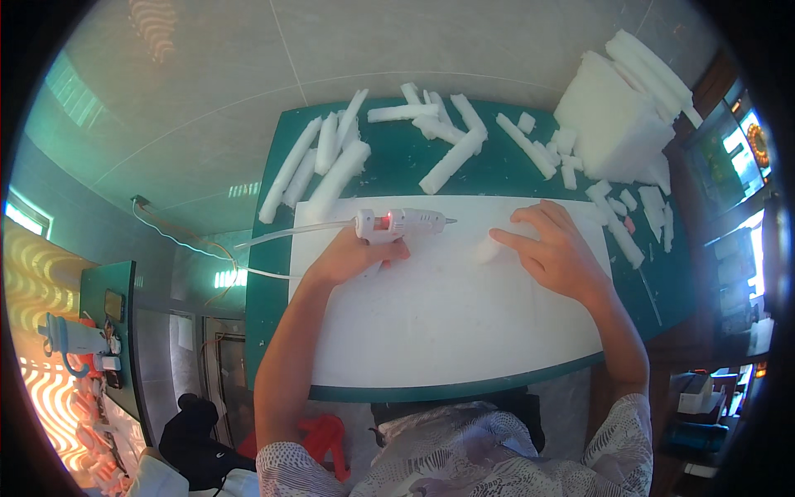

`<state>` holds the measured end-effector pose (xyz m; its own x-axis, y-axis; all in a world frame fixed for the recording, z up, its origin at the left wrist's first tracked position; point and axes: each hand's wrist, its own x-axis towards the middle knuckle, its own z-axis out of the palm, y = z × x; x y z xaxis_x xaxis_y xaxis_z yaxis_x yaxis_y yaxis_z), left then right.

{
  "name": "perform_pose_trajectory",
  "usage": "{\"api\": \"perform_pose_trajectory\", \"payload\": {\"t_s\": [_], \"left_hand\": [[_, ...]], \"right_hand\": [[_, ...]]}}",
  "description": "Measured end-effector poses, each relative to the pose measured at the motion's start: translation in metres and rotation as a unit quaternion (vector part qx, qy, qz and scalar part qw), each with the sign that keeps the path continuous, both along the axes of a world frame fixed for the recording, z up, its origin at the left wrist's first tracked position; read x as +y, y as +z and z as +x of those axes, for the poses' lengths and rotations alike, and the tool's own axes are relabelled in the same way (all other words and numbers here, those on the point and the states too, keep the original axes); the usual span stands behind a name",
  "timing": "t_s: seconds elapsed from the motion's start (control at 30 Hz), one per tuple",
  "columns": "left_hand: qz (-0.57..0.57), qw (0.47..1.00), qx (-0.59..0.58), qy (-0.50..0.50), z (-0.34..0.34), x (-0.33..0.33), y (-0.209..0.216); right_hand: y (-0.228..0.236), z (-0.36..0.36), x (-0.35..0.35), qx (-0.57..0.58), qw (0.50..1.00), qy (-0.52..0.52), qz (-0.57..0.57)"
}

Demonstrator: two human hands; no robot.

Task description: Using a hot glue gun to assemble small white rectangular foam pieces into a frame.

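A white hot glue gun with a red light lies in my left hand. My fingers wrap round its handle, and its metal nozzle points right. A long pale glue stick sticks out behind it. My right hand pinches a short white foam piece, low over or on the white board. The piece blends with the board, so its outline is faint. A gap separates the nozzle from the foam.
Several white foam strips lie along the far side of the green table. A big foam block stands at the far right, with small scraps near it. A cable hangs at the left.
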<state>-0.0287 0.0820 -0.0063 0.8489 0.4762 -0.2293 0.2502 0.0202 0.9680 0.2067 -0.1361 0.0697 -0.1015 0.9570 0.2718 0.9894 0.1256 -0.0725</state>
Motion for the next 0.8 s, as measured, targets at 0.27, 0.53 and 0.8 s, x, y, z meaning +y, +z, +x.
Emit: {"api": "perform_pose_trajectory", "payload": {"t_s": [0.27,0.53,0.8], "left_hand": [[-0.001,1.0,-0.001,-0.002,0.0009,-0.0015,0.0031],[0.003,1.0,-0.007,-0.004,0.0002,-0.0002,0.0004],[0.017,1.0,-0.001,-0.004,0.0012,-0.0021,0.0052]], "right_hand": [[0.0033,0.0027,-0.0008,0.043,0.999,-0.003,-0.005],[0.0052,0.003,-0.001,0.069,0.997,-0.013,-0.01],[0.0043,0.002,-0.0005,0.084,0.996,-0.014,-0.025]]}}
